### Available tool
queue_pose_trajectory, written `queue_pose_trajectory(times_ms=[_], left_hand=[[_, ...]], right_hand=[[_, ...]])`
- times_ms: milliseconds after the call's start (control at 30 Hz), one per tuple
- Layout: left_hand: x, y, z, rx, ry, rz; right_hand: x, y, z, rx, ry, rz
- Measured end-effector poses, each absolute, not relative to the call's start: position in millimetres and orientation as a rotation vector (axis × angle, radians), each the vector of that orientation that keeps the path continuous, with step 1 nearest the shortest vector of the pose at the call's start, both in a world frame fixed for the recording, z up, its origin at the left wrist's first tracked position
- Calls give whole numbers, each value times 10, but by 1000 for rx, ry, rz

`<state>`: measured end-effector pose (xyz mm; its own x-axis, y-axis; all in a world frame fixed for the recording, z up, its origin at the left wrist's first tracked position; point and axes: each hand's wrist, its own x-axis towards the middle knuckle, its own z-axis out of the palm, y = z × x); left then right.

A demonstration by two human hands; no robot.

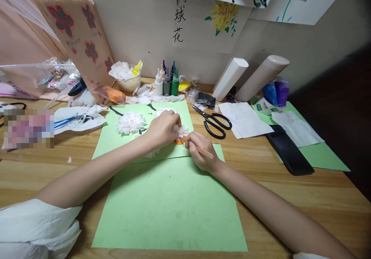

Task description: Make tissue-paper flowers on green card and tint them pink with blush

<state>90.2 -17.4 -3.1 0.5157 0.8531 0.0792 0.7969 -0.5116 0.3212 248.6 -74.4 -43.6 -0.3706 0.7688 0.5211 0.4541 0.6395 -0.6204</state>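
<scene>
My right hand (199,150) grips a thin flat wooden stick (205,152), its tip at a small orange piece (179,142). Beside it, my left hand (165,129) is closed with bent fingers over a ruffled white-pink paper flower (183,131); what the fingertips pinch is hidden. Both hands are over a green paper sheet (101,143). On that sheet sits a fluffy white paper flower (130,123) with black marks around it. Other white flowers lie partly behind my left hand and forearm. A second green sheet (174,208) lies nearer to me.
Black-handled scissors (216,123) lie right of the hands, near white paper (245,120) and a black phone (290,150). Behind stand small paint bottles (166,83), a plastic cup (129,82) and two leaning rolls (230,79). Blue sticks (68,121) rest on paper at left.
</scene>
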Motion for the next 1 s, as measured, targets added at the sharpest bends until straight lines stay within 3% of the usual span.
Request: queue_pose_trajectory(times_ms=[533, 833, 1000], left_hand=[[892, -167, -31, 2520, 1359, 331], [703, -10, 224, 2465, 1310, 434], [754, -67, 206, 2504, 1273, 342]], right_hand=[[2477, -726, -459, -1032, -2003, 541], [2461, -657, -439, -1125, -1658, 1097], [2476, -678, -455, -1112, -1726, 986]])
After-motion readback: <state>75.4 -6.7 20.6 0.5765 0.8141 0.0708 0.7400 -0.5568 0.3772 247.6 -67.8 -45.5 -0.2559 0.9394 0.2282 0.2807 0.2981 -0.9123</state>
